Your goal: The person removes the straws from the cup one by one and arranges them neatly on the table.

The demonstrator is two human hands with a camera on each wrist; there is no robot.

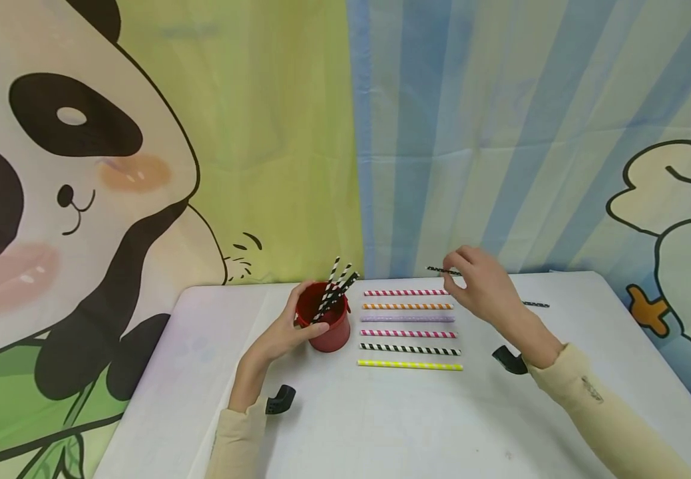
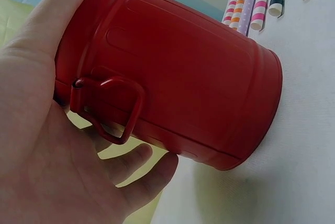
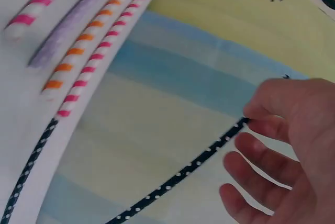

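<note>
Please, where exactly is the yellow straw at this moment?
In the head view, the yellow straw lies right of the red bucket, at the near end of the row, beside the black-and-white striped straw.

My left hand [image 1: 282,336] is curved in a grip, its thumb [image 1: 314,330] spread away from the bent fingers [image 2: 152,179], my left forearm [image 1: 234,436] behind it. Well to its right and slightly farther forward, my right hand [image 1: 482,285] pinches between thumb and forefinger, remaining fingers [image 3: 256,174] loosely bent; my right forearm [image 1: 609,419] slants in behind it.
</note>
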